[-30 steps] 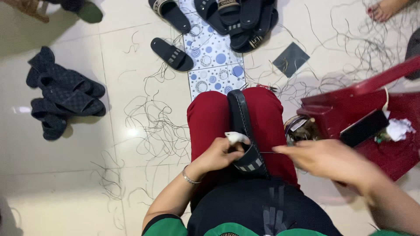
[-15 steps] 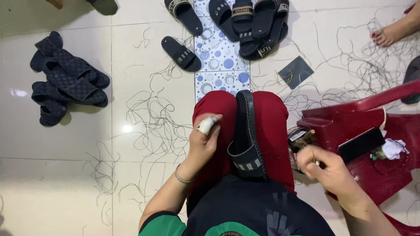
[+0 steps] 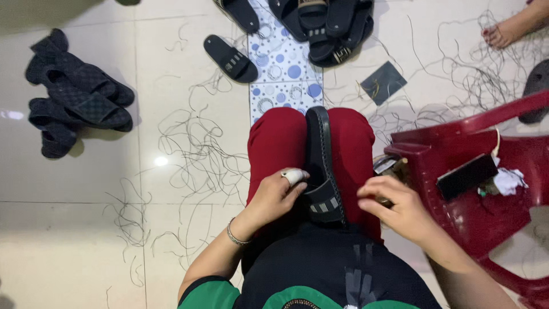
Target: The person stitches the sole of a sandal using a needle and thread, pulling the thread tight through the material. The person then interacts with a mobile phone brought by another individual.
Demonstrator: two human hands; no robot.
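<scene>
A black slide sandal [image 3: 322,166] stands on edge between my knees, which are in red trousers [image 3: 277,143]. My left hand [image 3: 278,194], with a white wrap on one fingertip and a thin bracelet at the wrist, grips the sandal's strap from the left. My right hand [image 3: 396,207] hovers just right of the sandal with fingers pinched together over my right thigh; whether it holds something small I cannot tell.
A dark red plastic chair [image 3: 486,189] lies tipped at my right with a black phone [image 3: 466,176] and crumpled paper on it. Piles of black sandals [image 3: 74,103] lie at the left and more sandals [image 3: 320,23] at the top. Loose black threads litter the tiles. Another person's foot [image 3: 503,34] shows top right.
My left hand has dropped from above the knee back onto the sandal's strap. My right hand has moved left from beside the chair toward the sandal.
</scene>
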